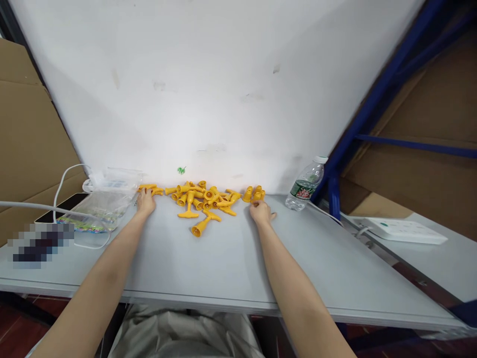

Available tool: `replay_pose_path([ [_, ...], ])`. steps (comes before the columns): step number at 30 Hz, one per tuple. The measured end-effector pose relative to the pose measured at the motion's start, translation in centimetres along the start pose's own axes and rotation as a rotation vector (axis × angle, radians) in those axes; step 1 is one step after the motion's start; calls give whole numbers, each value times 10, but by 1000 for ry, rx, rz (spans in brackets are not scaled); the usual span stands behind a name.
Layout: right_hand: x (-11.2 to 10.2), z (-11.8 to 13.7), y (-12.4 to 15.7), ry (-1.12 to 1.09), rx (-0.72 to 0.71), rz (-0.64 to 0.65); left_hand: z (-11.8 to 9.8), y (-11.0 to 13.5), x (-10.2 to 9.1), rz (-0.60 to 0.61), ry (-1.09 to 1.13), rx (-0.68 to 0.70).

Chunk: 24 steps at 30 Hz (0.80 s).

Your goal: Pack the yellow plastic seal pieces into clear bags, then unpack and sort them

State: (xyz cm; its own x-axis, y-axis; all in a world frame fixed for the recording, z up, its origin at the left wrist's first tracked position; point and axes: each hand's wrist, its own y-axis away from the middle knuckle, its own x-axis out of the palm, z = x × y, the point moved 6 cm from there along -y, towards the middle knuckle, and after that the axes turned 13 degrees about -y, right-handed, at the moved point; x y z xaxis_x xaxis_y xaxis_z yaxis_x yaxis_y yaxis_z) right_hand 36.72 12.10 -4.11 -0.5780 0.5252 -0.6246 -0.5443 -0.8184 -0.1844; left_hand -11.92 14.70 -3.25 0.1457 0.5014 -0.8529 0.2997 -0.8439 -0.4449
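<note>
At the back left of the table, my left hand (pixel 146 203) reaches over a few yellow T-shaped handles (pixel 158 191), its fingers closing on one. My right hand (pixel 261 213) is to the right, with fingertips together at a yellow cone-shaped cup (pixel 257 197); several similar cups stand upright around it. Between my hands lies a loose pile of yellow pieces (pixel 208 194), cups joined to T-shaped handles among them. In front of the pile, one yellow cup with a T-handle (pixel 199 228) lies on its side. My fingers partly hide the pieces they touch.
A water bottle (pixel 306 186) tilts at the back right, near a white power strip (pixel 406 231). On the left are clear plastic bags (pixel 100 206), a white cable (pixel 55 194) and a blurred dark object (pixel 39 246). A white panel (pixel 223 99) rises behind the table.
</note>
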Motion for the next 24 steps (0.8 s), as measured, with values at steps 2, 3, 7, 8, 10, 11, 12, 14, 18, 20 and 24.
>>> replay_pose_path([
  [2, -2, 1, 2, -18, 12, -5, -2, 2, -3, -12, -7, 10],
  [3, -3, 2, 2, -35, 17, -22, -4, 3, -5, -27, 0, 11],
  [7, -17, -1, 1, -144, 59, -169, -7, 9, -17, -139, 90, -2],
  [8, -20, -4, -2, -160, 87, -202, -7, 11, -20, -169, 122, -2],
  [10, -28, -11, -9, -164, 141, -233, -7, 13, -25, -214, 180, 6],
  [11, -31, -14, -14, -157, 156, -230, -6, 14, -27, -229, 200, 10],
  [12, -35, -17, -20, -149, 155, -214, -6, 14, -28, -241, 215, 11],
  [14, -41, -23, -33, -121, 135, -162, -4, 14, -29, -259, 236, 2],
  [18, -56, -38, -54, -37, 143, -101, 0, 12, -27, -279, 266, -14],
  [20, -63, -46, -64, -5, 152, -89, 0, 12, -26, -283, 269, -13],
  [24, -72, -63, -81, 78, 162, -44, 1, 11, -26, -301, 290, -19],
])
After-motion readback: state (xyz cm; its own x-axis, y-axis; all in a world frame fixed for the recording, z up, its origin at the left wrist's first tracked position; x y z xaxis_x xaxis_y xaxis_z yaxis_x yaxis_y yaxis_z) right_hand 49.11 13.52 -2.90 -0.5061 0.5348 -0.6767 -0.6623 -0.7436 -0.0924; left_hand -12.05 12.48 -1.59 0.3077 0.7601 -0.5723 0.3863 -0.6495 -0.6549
